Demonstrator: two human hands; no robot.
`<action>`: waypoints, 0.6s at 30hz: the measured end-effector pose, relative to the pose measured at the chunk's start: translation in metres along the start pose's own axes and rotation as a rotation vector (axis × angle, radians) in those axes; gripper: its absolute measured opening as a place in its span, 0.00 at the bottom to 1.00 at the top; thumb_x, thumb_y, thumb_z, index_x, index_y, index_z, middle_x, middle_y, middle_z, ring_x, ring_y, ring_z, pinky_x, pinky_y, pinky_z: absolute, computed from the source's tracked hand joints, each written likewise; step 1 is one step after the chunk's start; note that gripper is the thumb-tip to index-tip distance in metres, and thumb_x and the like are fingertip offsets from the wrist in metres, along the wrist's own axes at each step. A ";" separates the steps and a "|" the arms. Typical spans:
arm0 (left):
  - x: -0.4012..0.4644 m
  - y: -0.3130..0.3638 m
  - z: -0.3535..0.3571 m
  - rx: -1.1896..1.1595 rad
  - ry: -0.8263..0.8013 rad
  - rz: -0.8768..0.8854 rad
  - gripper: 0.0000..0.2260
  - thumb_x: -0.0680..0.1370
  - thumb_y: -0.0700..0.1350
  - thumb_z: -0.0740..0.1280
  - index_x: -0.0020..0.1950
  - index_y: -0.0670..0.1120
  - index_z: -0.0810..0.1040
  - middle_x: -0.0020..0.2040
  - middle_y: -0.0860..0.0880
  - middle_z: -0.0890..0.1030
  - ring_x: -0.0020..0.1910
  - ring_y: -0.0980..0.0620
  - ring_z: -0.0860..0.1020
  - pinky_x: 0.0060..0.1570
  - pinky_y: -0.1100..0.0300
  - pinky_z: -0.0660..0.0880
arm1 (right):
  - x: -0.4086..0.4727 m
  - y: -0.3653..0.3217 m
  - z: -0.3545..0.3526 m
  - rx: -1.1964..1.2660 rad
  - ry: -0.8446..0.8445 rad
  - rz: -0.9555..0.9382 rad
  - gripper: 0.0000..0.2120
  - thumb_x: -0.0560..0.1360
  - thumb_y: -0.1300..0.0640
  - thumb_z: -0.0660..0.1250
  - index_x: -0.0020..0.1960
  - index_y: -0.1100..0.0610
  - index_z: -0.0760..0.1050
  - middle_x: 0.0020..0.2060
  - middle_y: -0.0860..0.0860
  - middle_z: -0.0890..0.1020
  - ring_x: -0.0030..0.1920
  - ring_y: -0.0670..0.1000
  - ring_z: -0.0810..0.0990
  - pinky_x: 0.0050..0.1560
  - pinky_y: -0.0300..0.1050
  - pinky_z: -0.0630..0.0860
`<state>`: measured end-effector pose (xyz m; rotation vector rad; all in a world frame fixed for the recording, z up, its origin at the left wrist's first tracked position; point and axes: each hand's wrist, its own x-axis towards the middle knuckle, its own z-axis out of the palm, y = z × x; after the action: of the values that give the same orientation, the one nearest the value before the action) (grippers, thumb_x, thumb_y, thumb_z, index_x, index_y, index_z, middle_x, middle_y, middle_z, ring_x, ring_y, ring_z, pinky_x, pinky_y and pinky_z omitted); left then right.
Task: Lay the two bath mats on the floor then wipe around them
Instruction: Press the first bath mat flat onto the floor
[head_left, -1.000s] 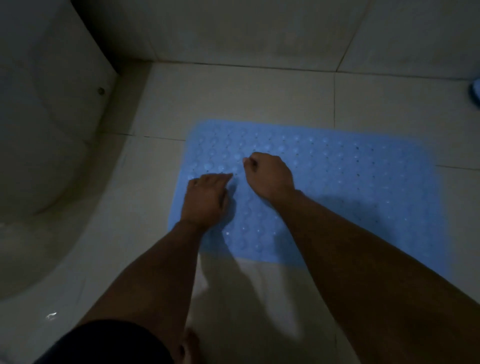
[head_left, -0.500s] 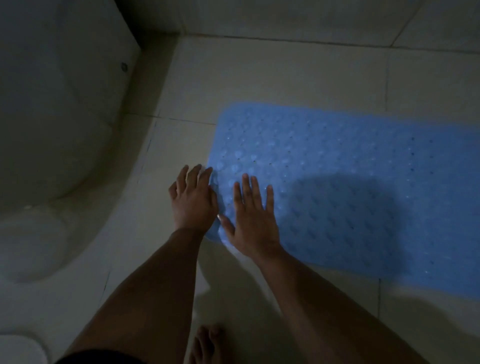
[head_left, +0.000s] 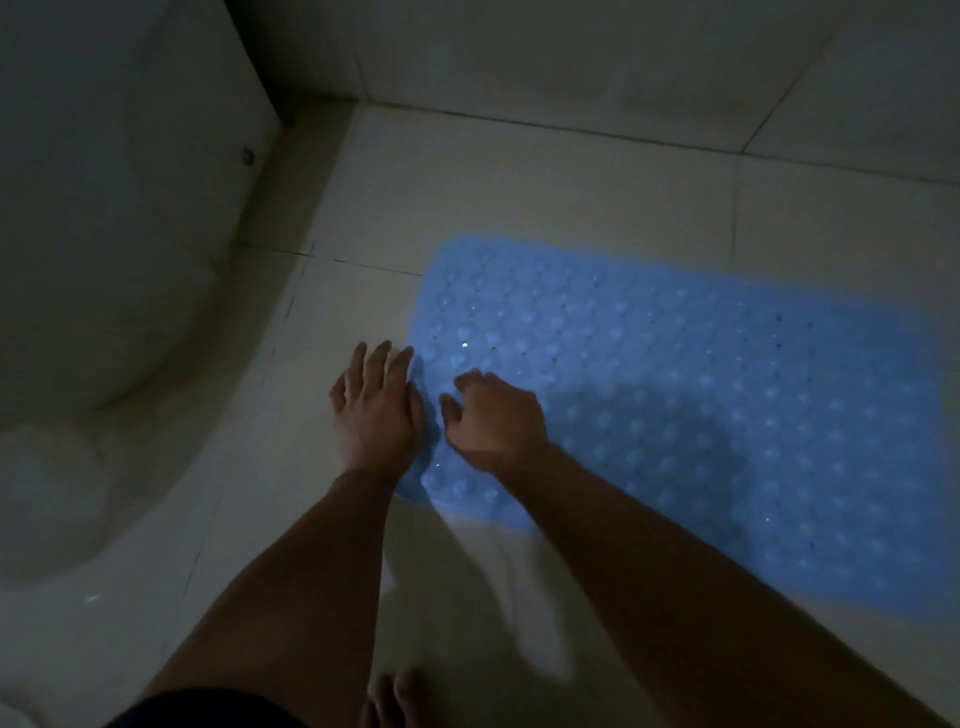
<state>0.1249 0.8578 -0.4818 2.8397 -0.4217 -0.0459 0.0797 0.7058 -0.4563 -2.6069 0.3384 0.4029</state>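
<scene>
Bare toes (head_left: 392, 699) are showing nearest, on pale glossy floor tiles (head_left: 519, 208). The left hand (head_left: 375, 410) is lying flat with fingers straight at the bubbled blue bath mat (head_left: 727, 415)'s rounded left edge, while the right hand (head_left: 493, 421) is resting on it, fingers curled, gripping nothing visible. A curved white tub (head_left: 104, 260) is standing left.

Home bathroom: tiled floor (head_left: 519, 208), tub (head_left: 104, 260), blue bath mat (head_left: 675, 389).

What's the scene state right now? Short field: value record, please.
setting: dim bathroom, tiled floor
mat: one blue bath mat flat on the floor; second mat not in view
left hand: left hand flat, fingers straight, at the mat's left edge
right hand: right hand on the mat, fingers curled; grip unclear
fixture: pale curved fixture to the left
wiping cloth: none visible
foot: bare toes at bottom edge
</scene>
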 end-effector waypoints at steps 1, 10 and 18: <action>-0.002 0.005 0.001 -0.009 -0.012 0.015 0.24 0.81 0.53 0.53 0.75 0.48 0.73 0.76 0.44 0.72 0.80 0.40 0.63 0.72 0.39 0.65 | 0.008 0.003 -0.015 0.049 -0.002 0.016 0.17 0.80 0.45 0.58 0.63 0.52 0.76 0.61 0.56 0.81 0.63 0.60 0.79 0.62 0.54 0.75; -0.019 0.032 0.037 0.115 -0.233 0.162 0.38 0.81 0.70 0.46 0.85 0.51 0.43 0.85 0.44 0.41 0.83 0.41 0.38 0.81 0.41 0.44 | 0.018 0.061 -0.059 0.272 0.125 -0.049 0.10 0.77 0.51 0.64 0.55 0.51 0.81 0.53 0.49 0.86 0.55 0.54 0.83 0.54 0.53 0.81; -0.030 0.034 0.041 0.113 -0.201 0.136 0.45 0.75 0.77 0.51 0.85 0.54 0.47 0.85 0.48 0.43 0.84 0.45 0.41 0.81 0.42 0.44 | -0.007 0.154 -0.083 0.198 0.351 -0.013 0.13 0.75 0.49 0.61 0.53 0.50 0.82 0.48 0.49 0.85 0.51 0.56 0.82 0.52 0.54 0.79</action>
<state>0.0842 0.8243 -0.5122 2.9201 -0.6789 -0.2909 0.0441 0.5344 -0.4481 -2.4753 0.4518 -0.0935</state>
